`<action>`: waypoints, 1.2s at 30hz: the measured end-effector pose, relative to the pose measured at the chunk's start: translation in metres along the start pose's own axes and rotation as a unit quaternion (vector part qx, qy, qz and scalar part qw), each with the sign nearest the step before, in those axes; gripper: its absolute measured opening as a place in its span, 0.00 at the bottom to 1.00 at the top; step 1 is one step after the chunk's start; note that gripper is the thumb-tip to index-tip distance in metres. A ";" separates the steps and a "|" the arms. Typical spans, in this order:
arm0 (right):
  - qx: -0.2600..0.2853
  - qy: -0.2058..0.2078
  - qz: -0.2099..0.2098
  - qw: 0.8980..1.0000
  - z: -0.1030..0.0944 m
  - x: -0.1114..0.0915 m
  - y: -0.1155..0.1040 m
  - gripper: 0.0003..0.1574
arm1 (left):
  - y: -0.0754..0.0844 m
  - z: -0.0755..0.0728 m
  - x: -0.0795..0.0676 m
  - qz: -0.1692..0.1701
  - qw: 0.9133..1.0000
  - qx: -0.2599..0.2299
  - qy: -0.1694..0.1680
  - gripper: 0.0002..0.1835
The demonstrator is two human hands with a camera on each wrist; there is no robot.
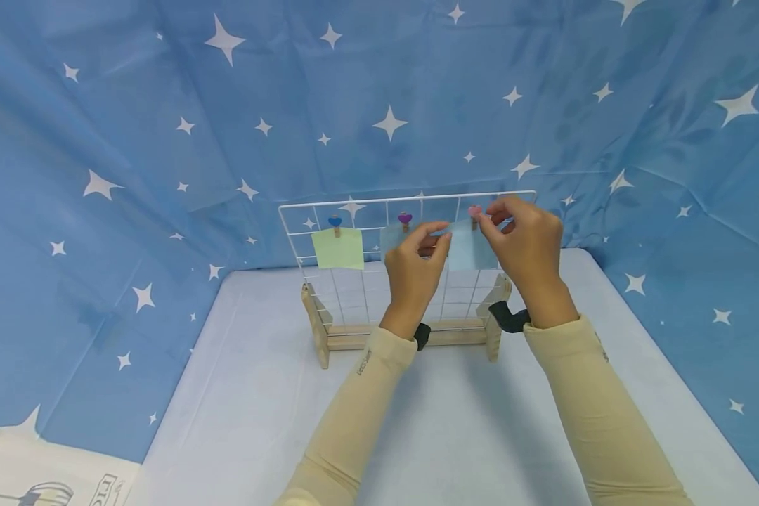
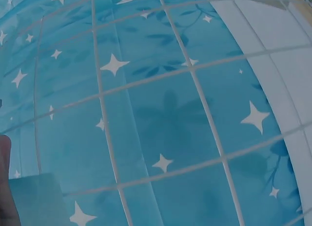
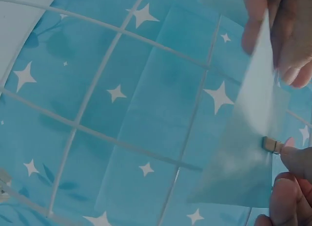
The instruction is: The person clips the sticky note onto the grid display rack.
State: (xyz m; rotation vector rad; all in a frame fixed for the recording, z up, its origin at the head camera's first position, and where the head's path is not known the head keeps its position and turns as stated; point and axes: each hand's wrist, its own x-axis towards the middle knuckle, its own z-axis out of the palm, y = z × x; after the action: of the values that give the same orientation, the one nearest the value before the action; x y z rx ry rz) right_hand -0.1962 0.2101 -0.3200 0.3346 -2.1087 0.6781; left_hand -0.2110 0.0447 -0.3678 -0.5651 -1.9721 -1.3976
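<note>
My right hand (image 1: 531,242) pinches a small wooden clothespin with a pink heart (image 1: 474,211) near the top right of a white wire grid rack (image 1: 430,197). The clothespin sits on the upper edge of a pale blue paper note (image 1: 469,249). With thumb and fingers, my left hand (image 1: 412,274) pinches that note by its left side. In the right wrist view, the note (image 3: 243,158) bows out from the wires. Behind my left hand is another blue note (image 1: 389,239), partly hidden, under a purple heart clothespin (image 1: 405,218).
A light green note (image 1: 339,250) hangs on the grid's left from a blue heart clothespin (image 1: 335,222). Wooden feet and a bar (image 1: 455,337) support the rack on the white table (image 1: 247,393). Behind it hangs a blue cloth with white stars (image 1: 291,84).
</note>
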 end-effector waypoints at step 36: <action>0.023 -0.011 -0.006 1.000 -0.014 -0.096 0.028 0.49 | -0.020 -0.113 -0.090 -0.001 0.976 0.217 -0.026 0.48</action>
State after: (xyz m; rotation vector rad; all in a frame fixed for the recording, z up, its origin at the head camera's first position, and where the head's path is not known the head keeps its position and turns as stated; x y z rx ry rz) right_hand -0.1435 0.2401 -0.4007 0.3821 -2.1129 0.7183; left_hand -0.1331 -0.0663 -0.4204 -0.3975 -2.2298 -0.9130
